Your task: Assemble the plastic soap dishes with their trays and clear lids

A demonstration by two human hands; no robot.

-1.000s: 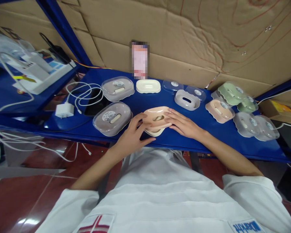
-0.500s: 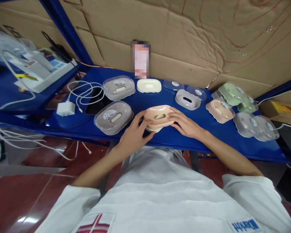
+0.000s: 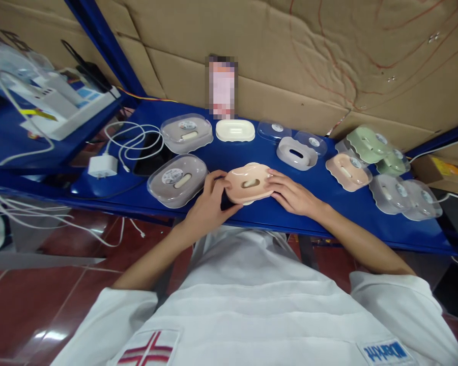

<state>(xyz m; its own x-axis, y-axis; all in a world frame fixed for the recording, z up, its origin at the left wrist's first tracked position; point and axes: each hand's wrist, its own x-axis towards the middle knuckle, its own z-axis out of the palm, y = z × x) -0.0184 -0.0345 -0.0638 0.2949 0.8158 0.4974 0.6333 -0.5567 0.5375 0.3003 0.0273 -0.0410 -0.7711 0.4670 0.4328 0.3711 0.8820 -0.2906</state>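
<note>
Hands first: how did they stand?

The left hand [image 3: 209,202] had the left end of the peach tray [image 3: 236,192], thumb and fingers set about its rim; the right hand [image 3: 295,197] had the other end. Each grip was closed on it.

And where was the tray?

Over the front of the blue desk [image 3: 248,152], between the two hands. A pale piece [image 3: 248,204] poked out from under its near rim, and a cream bar [image 3: 251,183] showed through the slot. Whether those two were one part, I couldn't tell.

What worried you?

The mismatch, mostly. The lower piece looked turned against the tray, so pressing hard at one end could have tipped both or let the glossy rim slide away.

Was a drop possible?

I thought so: with the desk's front edge near, a slip toward the body could have ended on the floor [image 3: 19,300]. And the left knuckles were just beside a lidded grey box [image 3: 175,192]; a sideways jerk could have shoved it.
</note>
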